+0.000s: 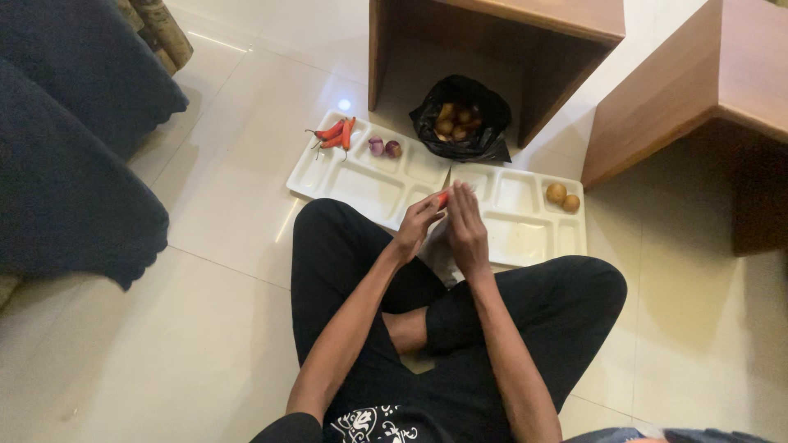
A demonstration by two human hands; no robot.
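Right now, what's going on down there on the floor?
A person sits cross-legged on the tiled floor, both hands raised over two white compartment trays. The left hand and right hand together hold a small red-orange piece, likely a chilli. The left tray carries red chillies and two small purple onions; the right tray has two round brown items. A black bag of produce sits behind.

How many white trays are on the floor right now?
2. The left tray holds chilies and small onions; the right tray lies beside it, edges touching, partly hidden by the hands.
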